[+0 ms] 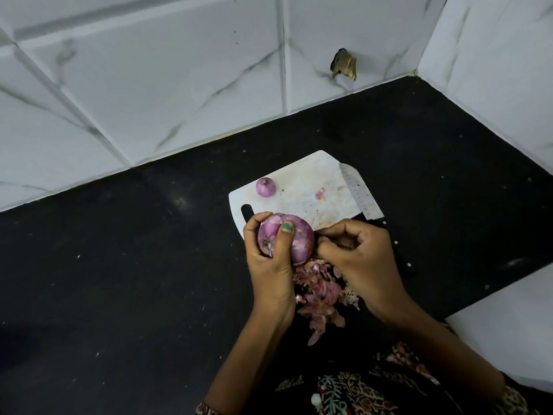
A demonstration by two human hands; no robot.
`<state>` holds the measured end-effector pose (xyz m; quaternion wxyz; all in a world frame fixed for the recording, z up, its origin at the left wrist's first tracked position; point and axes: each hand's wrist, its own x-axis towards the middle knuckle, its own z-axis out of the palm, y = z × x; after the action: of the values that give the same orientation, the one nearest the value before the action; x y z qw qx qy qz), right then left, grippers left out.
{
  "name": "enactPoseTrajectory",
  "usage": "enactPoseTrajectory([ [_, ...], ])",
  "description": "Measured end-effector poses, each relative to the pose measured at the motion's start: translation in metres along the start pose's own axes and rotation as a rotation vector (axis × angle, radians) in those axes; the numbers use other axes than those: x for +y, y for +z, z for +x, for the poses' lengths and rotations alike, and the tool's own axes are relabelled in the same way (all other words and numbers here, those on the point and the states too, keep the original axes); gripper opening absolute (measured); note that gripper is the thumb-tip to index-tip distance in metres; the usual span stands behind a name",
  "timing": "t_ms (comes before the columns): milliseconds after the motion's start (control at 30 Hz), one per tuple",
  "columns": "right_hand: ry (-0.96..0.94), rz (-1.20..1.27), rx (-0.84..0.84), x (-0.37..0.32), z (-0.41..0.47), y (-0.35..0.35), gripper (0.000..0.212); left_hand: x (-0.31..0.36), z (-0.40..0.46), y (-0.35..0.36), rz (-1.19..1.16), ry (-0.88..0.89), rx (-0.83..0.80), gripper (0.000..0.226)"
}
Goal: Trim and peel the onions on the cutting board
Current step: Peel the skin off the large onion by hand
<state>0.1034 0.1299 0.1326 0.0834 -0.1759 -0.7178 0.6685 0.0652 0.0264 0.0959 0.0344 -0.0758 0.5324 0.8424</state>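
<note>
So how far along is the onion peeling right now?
Done: one small peeled onion sits on the cutting board, and a heap of skins lies below the hands. In hand: the left hand grips a large onion while the right hand picks at its skin. Left: finishing that onion.

Large red onion (294, 241) half-peeled, above cutting board (302, 187) near edge; small peeled onion (265, 187) on board's far-left corner.

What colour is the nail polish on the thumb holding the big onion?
Green, on the left hand's thumbnail pressed against the purple onion; seen in the head view.
</note>
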Motion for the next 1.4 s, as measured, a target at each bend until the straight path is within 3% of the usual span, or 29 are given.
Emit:
enactPoseTrajectory([
  [667, 0.016, 0.033, -0.062, -0.003, -0.003, 0.001, 0.012, 0.000, -0.001, -0.001, 0.042, 0.089, 0.041, 0.045],
  [1033, 0.005, 0.058, -0.032, 0.002, -0.002, 0.003, 0.007, -0.002, -0.001, 0.001, -0.047, -0.047, 0.106, 0.038],
  [1267, -0.020, 0.118, -0.031, 0.000, -0.013, 0.014, 0.014, -0.002, -0.006, 0.002, 0.025, 0.092, 0.207, 0.042],
  [1400, 0.008, 0.088, 0.038, 0.005, -0.010, 0.017, 0.007, -0.005, -0.009, 0.002, 0.064, 0.159, 0.215, 0.048],
])
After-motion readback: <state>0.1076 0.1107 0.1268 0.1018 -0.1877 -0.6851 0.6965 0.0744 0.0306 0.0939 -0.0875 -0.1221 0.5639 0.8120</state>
